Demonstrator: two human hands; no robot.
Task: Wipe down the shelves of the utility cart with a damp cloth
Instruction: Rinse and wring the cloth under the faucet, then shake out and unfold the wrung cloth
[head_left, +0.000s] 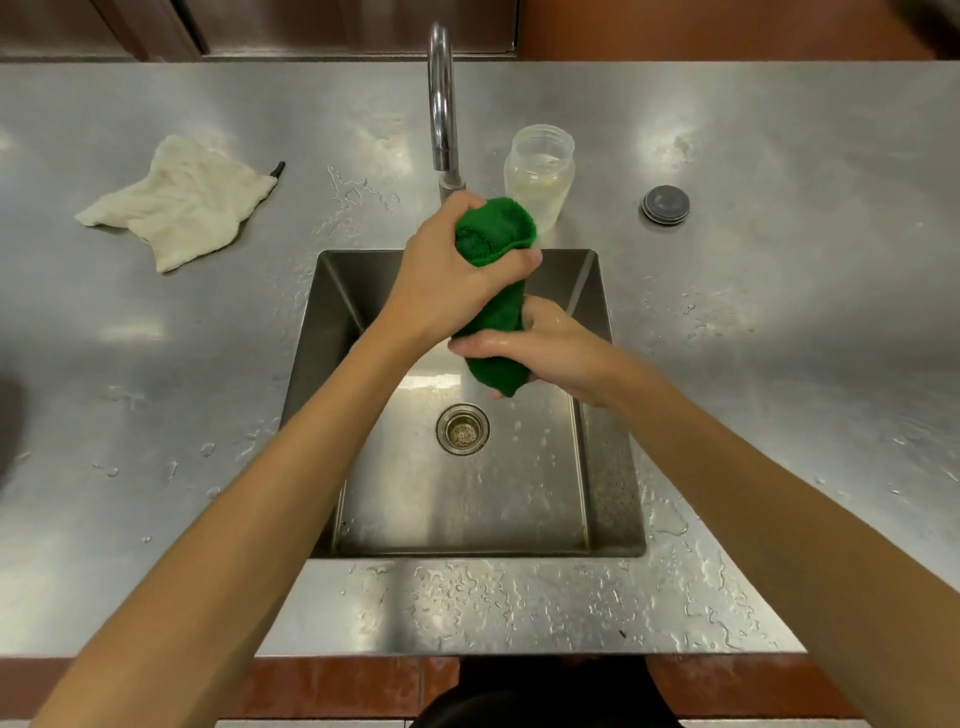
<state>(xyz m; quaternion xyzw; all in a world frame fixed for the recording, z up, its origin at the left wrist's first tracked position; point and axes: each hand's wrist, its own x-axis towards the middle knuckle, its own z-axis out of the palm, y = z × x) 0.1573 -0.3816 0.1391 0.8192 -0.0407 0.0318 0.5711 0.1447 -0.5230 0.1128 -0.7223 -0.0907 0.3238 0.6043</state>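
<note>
A wet green cloth (493, 306), rolled into a thick twist, hangs over the steel sink (608, 467). My left hand (447, 275) grips its upper end just below the tap (442, 104). My right hand (545, 353) grips the lower end, fingers wrapped round it, skin wet. The cloth's middle shows between the two hands. The utility cart is not in view.
A crumpled white cloth (182, 208) lies on the wet steel counter (779, 312) at the left. A clear plastic jar (540, 171) stands right of the tap, and its grey lid (665, 204) lies further right. The sink drain (462, 428) is below the hands.
</note>
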